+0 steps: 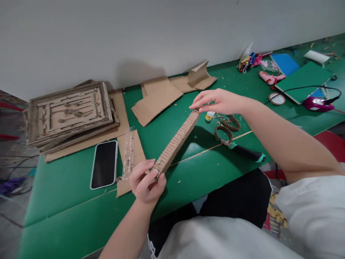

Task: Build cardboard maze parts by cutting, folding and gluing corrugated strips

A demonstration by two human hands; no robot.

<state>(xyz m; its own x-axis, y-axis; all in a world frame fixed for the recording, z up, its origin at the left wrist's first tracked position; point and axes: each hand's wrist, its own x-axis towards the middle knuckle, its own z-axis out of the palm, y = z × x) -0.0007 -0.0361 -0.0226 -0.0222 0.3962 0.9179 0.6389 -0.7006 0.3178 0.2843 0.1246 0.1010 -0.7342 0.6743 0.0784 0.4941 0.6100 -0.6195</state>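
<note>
A long, narrow cardboard piece with ridged strips across its top [178, 140] slants through the middle of the view, raised above the green table. My left hand [147, 181] pinches its near end between thumb and fingers. At the far end, my right hand [215, 100] grips the tip with thumb and fingertips. Right of the piece lie two curled strips of corrugated cardboard [223, 133] and a utility knife with a black and teal handle [246, 153]. A small bottle with a yellow label [209, 116] sits just below my right hand, partly covered.
On the left, a stack of decorated cardboard panels [72, 111] stands near a phone [104, 164] and a clear ruler [128, 153]. Cardboard sheets [159, 97] lie by the wall. A pink glue gun [271, 77], tape roll [276, 99], green board [304, 81] and purple corded device [318, 103] occupy the right.
</note>
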